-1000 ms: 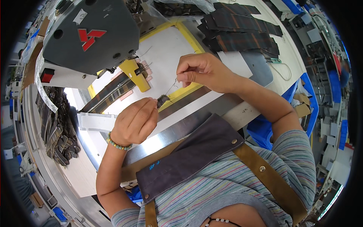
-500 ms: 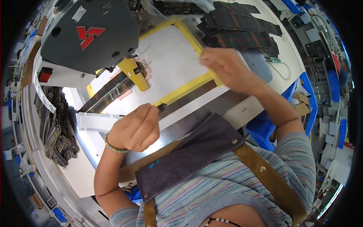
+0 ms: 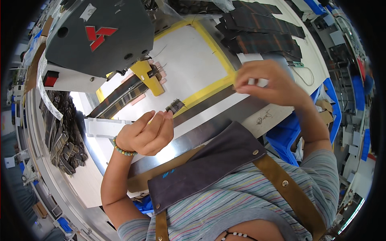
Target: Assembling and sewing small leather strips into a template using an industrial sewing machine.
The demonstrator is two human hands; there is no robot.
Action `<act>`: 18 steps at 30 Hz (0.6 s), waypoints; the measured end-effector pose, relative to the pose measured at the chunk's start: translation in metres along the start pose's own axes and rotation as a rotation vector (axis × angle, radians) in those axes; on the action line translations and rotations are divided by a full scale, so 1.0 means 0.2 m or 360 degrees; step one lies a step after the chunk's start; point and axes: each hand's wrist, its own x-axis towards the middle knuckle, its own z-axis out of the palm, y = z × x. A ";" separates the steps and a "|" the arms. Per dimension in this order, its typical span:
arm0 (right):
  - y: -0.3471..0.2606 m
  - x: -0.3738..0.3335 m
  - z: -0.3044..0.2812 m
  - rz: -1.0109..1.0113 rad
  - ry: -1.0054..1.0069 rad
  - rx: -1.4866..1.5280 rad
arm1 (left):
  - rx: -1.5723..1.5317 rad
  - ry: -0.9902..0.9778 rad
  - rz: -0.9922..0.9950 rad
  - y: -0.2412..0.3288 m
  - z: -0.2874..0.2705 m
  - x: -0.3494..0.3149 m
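Observation:
My left hand (image 3: 146, 132) pinches a small frayed scrap of plaid fabric (image 3: 175, 106) between thumb and fingertips, over the near edge of the white work sheet (image 3: 193, 60). To the right, my right hand (image 3: 267, 82) hovers near the sheet's yellow-taped corner, fingers curled toward the thumb. It is slightly blurred, and whatever it may hold cannot be made out. Beyond my left hand, a plaid strip (image 3: 120, 96) lies by a yellow clamp plate (image 3: 152, 80), below the dark grey head of a sewing machine (image 3: 104, 40). Loose threads lie on the sheet beside the clamp.
Plaid fabric pieces (image 3: 265, 42) lie stacked at the far right. Many striped pieces (image 3: 64, 136) hang in a heap at the left edge. A blue bin (image 3: 281, 138) stands under my right forearm, and a translucent plastic arm (image 3: 104, 127) sits beside my left wrist.
My right hand has moved right and slightly nearer, away from the sheet's corner. My left hand has turned a little, and its fabric scrap now shows its plaid face.

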 end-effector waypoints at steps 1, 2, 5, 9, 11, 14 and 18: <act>-0.02 0.08 0.09 -0.0066 0.0122 0.0129 | 0.0049 0.0017 -0.0008 0.01 0.00 0.00; -0.04 0.13 0.17 -0.0092 0.0170 0.0229 | 0.0038 0.0030 -0.0002 0.01 0.02 0.02; -0.11 0.28 0.34 -0.0148 0.0178 0.0330 | 0.0018 -0.0001 -0.0001 0.01 0.01 0.04; -0.12 0.34 0.42 -0.0132 0.0058 0.0138 | -0.0058 -0.0030 0.0045 -0.01 0.04 0.05; -0.06 0.36 0.46 -0.0277 0.0124 0.0089 | -0.0087 -0.0034 0.0053 0.00 0.05 0.06; -0.03 0.35 0.50 -0.0451 0.0230 -0.0031 | -0.0170 -0.0035 -0.0012 0.01 0.05 0.06; -0.05 0.33 0.48 -0.0534 0.0159 -0.0579 | -0.0225 -0.0079 -0.0064 0.02 0.05 0.08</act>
